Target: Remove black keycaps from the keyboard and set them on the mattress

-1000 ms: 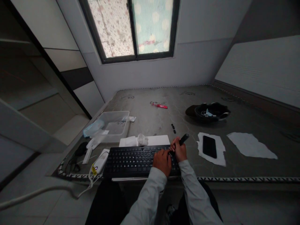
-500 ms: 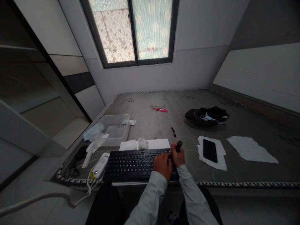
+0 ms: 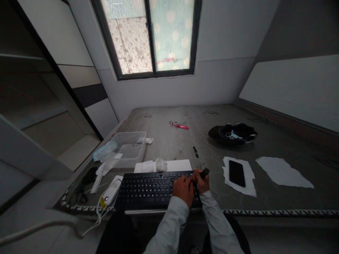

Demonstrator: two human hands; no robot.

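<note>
In the head view, my only one, I'd judge the work at the keyboard to be under way and unfinished: both hands are at its right end, where they hide the keys, so I can't read what has been done there. The visible rows to the left look filled, and three or so small black pieces lie apart on the bed; I can't tell whether they belong to the keyboard, nor how much is left. The keyboard lies face up along the bed's near edge, its long axis running left to right across my view, with one long side towards the person. The right hand is wrapped round a dark stick, whose exposed end points to the upper right, away from the body. The left hand rests curled over the keys beside it; whether its fingers pinch anything, I can't tell.
</note>
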